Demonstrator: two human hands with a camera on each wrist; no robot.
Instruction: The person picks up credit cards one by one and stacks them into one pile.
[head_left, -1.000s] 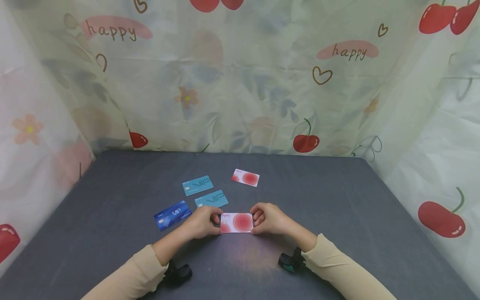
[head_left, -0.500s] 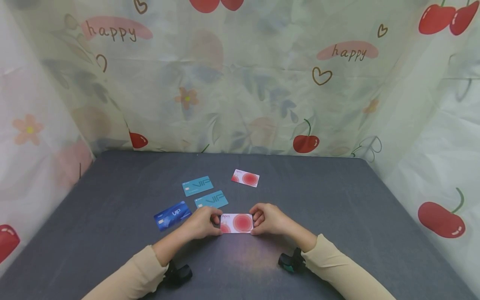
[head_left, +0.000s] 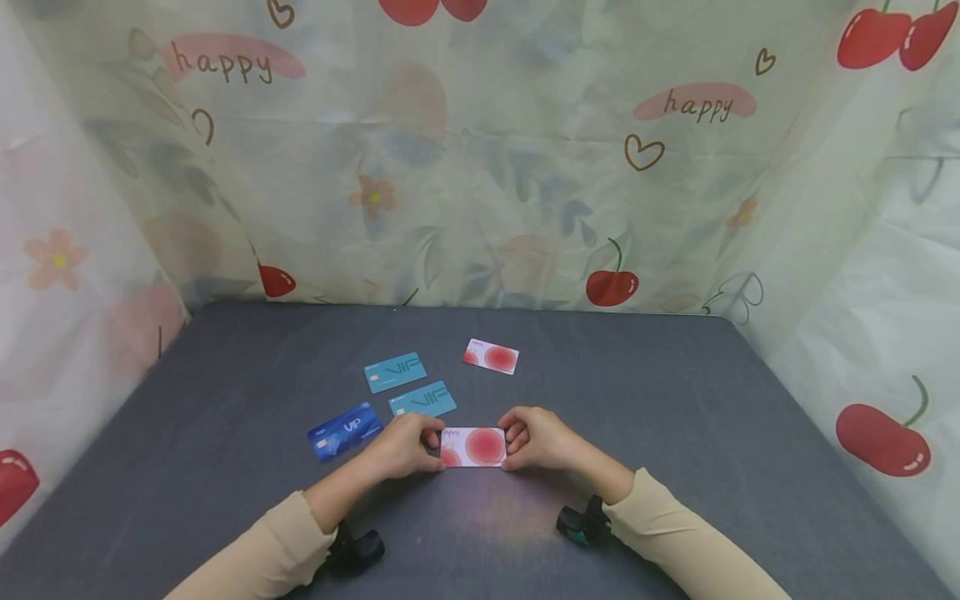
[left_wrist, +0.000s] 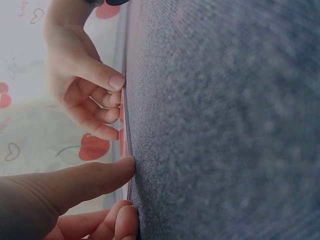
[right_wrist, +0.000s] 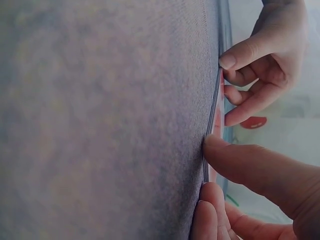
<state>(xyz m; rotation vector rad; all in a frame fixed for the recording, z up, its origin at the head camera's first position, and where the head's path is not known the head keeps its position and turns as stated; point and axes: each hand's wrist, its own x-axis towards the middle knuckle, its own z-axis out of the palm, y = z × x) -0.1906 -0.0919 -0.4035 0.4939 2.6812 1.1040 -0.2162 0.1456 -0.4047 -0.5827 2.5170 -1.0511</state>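
Apparently, squaring up is the step in hand: the left grip (head_left: pixel 408 444) and right grip (head_left: pixel 542 439) pinch opposite ends of the nearer pink-and-white card (head_left: pixel 474 447), seemingly topping a thin stack (right_wrist: pixel 205 171) on the counter (head_left: pixel 675 400). The next move likely calls for even inward pressure, then release without skewing the edges.

A dark gray table (head_left: pixel 675 417) stands between pale cloth walls (head_left: pixel 510 92). They have red cherries (head_left: pixel 612 287), orange flowers (head_left: pixel 373 197), brown hearts (head_left: pixel 644 152) and the word "happy" (head_left: pixel 697 104). A soft glow (head_left: pixel 506 521) lies on the table.
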